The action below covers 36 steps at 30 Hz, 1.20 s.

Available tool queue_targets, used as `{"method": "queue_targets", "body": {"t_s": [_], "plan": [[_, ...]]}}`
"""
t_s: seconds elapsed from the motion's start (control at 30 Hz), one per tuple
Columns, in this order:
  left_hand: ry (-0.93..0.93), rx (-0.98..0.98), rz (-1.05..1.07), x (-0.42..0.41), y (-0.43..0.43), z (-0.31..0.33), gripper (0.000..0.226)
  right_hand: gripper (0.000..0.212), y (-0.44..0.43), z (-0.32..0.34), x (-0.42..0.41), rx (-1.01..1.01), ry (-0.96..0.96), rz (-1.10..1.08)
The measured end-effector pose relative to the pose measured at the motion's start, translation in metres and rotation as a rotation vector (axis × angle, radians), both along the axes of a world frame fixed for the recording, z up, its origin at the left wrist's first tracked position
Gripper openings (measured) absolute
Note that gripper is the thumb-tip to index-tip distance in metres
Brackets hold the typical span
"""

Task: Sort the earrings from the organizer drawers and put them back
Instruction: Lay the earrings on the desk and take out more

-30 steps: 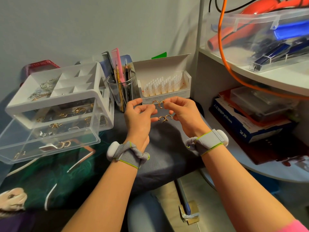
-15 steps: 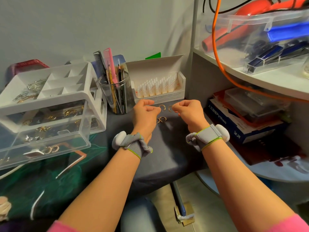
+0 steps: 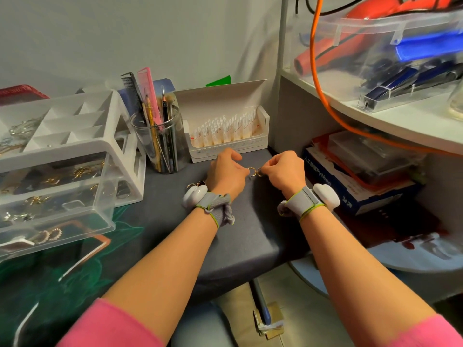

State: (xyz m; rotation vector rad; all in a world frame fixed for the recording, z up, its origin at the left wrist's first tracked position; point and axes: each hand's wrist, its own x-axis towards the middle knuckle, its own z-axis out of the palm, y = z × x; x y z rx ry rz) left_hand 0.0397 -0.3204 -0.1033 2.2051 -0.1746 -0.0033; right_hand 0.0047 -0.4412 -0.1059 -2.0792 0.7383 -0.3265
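Slippage is the main risk. Your left hand has its grip pinched together on a gold hoop, and your right hand has its grip pinched on a second hoop. The two rings meet between your hands, low over the grey bench; whether they rest on it I cannot tell. Thin, smooth, rounded metal gives fingertips little to bite on, so a small twist or eased pressure could let one spring free. This close to the bench's front corner, it could roll off to the floor and be hard to find. Pressing the rings together could also make their open ends hook and tangle. Mind your left wrist: a loose pair of hoops lies on the bench just beside the white wristband pod, and a sideways drag could sweep them away. The clear drawer juts out of the organizer well to your left, where a careless elbow might knock it. As for materials, the hoops are glossy, hard wire circles. The bench cover looks matte and slightly soft, which should damp a bounce. The organizer is rigid white plastic with slick, see-through drawers holding more gold pieces, and the glass cup is smooth and could tip.
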Motion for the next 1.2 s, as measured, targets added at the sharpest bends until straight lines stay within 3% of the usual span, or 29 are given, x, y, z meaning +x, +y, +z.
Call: {"method": "queue_targets", "body": {"t_s": [0.2,0.63,1.2], "plan": [[0.012,0.109,-0.003,0.003,-0.004,-0.001,0.026,0.007,-0.003,0.000,0.002,-0.015,0.042,0.017],[0.023,0.127,-0.016,0.005,-0.002,0.002,0.027,0.013,-0.001,0.002,0.005,-0.037,0.077,-0.005],[-0.069,-0.069,0.033,-0.015,0.028,0.054,0.019,0.010,0.041,0.047,-0.012,-0.009,-0.206,0.011]]}}
